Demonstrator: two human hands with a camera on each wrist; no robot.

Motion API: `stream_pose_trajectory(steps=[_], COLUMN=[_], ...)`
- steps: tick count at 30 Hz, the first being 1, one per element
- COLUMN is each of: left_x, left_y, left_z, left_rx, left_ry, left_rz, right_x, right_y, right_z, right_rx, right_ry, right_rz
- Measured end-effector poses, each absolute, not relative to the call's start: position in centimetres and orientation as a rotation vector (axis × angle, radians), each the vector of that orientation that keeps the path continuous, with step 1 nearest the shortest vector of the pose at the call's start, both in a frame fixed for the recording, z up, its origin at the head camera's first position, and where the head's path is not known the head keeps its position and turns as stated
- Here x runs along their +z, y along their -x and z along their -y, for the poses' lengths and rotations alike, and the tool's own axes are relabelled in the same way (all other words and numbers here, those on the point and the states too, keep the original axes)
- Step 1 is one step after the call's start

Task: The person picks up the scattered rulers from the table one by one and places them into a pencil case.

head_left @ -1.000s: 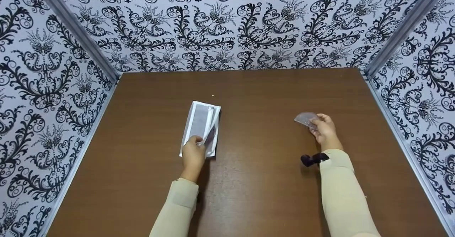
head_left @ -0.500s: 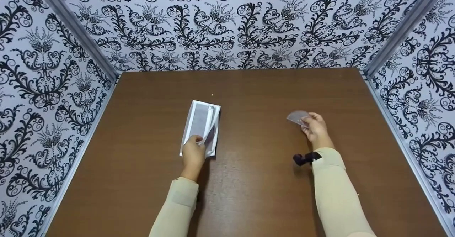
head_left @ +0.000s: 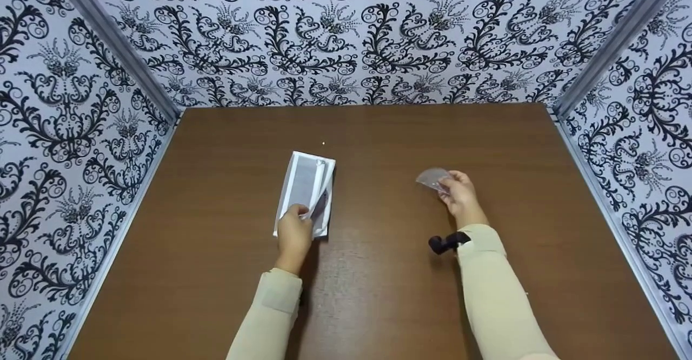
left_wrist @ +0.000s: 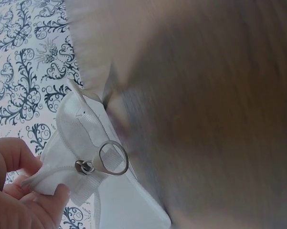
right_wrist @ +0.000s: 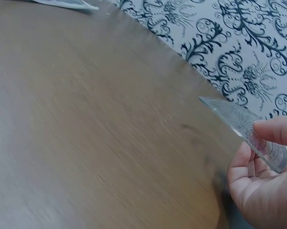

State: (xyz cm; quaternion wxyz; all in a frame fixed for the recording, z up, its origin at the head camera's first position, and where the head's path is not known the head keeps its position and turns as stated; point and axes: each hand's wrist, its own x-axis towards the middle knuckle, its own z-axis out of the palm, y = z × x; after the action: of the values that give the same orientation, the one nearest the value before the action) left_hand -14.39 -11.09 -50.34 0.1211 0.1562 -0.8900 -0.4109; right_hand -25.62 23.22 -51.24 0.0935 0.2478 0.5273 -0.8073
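A white zippered pouch (head_left: 304, 180) with a grey see-through panel lies left of the table's middle. My left hand (head_left: 294, 235) pinches the edge of its opening near the lower end, and the mouth gapes on the right side. In the left wrist view, a zipper pull with a metal ring (left_wrist: 113, 157) hangs beside the thumb and fingers (left_wrist: 47, 205). To the right, my right hand (head_left: 458, 195) holds a clear half-round protractor (head_left: 431, 179) between thumb and fingers, apart from the pouch. Radiating lines show on the protractor (right_wrist: 241, 119) in the right wrist view.
The brown wooden table (head_left: 373, 273) is bounded by patterned walls (head_left: 346, 35) at the back and both sides. A tiny pale speck (head_left: 323, 143) lies beyond the pouch. A black wrist camera mount (head_left: 448, 242) sticks out from the right sleeve.
My right hand has moved left with the protractor, closer to the pouch. The left hand and the pouch have stayed almost in place.
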Motion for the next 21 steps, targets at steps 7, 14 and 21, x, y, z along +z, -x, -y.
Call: stream_pose_trajectory(steps=[7, 14, 21], left_x=[-50.4, -50.3, -50.2], left_y=[14.4, 14.4, 14.4], left_z=[11.1, 11.1, 11.0], left_rx=[-1.204, -1.209, -1.19], left_ry=[-0.458, -0.479, -0.467], left_rz=[2.596, 2.605, 2.591], right_x=[-51.7, -51.9, -52.1], right_y=[25.5, 25.6, 25.7], right_z=[-21.4, -19.7, -17.9], right_rx=[-2.373, -2.373, -2.323], right_ry=[-0.725, -0.691, -0.655], right_rz=[-1.583, -1.605, -1.663])
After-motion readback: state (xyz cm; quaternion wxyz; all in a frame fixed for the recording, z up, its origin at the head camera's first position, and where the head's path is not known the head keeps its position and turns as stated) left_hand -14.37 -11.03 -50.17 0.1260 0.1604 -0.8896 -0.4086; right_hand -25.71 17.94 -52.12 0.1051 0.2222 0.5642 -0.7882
